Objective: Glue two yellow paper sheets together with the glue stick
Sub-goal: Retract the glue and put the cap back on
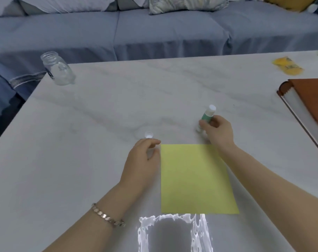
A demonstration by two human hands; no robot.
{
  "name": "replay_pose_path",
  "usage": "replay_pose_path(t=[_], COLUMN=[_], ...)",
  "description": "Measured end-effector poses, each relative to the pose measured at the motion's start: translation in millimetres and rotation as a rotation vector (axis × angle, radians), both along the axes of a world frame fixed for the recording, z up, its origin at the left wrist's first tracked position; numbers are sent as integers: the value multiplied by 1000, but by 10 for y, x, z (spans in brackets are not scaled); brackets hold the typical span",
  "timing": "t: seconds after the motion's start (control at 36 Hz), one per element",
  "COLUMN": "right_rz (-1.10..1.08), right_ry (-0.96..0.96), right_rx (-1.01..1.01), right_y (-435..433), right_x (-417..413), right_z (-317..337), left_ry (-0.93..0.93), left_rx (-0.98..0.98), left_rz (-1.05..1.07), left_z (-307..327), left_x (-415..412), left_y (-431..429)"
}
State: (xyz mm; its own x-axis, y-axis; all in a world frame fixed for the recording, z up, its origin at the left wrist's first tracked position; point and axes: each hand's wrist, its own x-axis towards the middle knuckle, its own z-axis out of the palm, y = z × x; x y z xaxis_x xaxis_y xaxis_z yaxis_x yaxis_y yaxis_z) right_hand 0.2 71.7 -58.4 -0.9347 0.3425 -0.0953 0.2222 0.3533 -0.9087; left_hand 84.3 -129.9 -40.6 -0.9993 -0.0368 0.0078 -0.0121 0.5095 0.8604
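A yellow paper sheet (196, 179) lies flat on the white marble table (100, 115); only one sheet shows, so I cannot tell if a second lies under it. My right hand (218, 131) grips the green and white glue stick (208, 114), standing on the table just beyond the paper's far right corner. My left hand (141, 160) rests at the paper's far left corner with fingers loosely curled. A small clear cap (148, 134) sits on the table just beyond its fingertips.
A clear glass jar (57, 70) stands at the table's far left corner. A brown notebook (307, 110) lies at the right edge, a yellow packet (287, 66) at the far right. A blue sofa (154, 31) runs behind the table.
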Motion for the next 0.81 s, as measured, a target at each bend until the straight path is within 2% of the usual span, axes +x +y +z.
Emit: replay_pose_path(t=[0.06, 0.28, 0.42, 0.56, 0.81], right_rz=[41, 265, 253, 198, 81], right_ry=[16, 24, 41, 64, 100], right_rx=[-73, -649, -648, -637, -632], right_y=[-18, -71, -23, 4, -137], right_x=[115, 835, 1058, 1147, 1250], right_z=[82, 696, 824, 835, 878], left_ry=[-28, -215, -146, -198, 11], left_rx=[54, 468, 594, 687, 591], left_rz=[7, -107, -80, -71, -11], left_z=[49, 408, 568, 603, 540], left_x=[-22, 38, 170, 246, 394], left_y=[5, 340, 518, 573, 593])
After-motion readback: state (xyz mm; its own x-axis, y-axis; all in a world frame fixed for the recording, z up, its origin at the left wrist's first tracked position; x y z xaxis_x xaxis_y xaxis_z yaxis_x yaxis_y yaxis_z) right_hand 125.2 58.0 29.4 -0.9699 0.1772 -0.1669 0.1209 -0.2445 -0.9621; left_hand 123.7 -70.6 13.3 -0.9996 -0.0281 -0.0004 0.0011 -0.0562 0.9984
